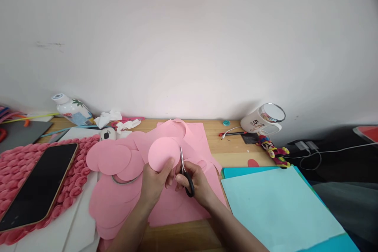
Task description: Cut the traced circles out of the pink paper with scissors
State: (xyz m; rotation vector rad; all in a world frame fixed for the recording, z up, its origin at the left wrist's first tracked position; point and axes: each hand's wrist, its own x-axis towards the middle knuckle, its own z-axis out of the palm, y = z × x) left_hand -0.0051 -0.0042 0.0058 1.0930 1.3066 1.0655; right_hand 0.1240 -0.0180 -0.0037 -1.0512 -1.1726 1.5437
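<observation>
A round pink paper disc is pinched between the thumb and fingers of my left hand. My right hand has its fingers in the handles of black-handled scissors, whose blades point away from me along the disc's right edge. Whether the blades touch the paper is hard to see. Pink paper sheets and cut scraps lie beneath both hands. Left of them is a pile of pink paper circles, several of them overlapping.
A phone rests on rows of pink rolled paper flowers at left. Light blue sheets lie at right. Along the wall stand a white bottle, crumpled tissues, a white mug and a small toy figure.
</observation>
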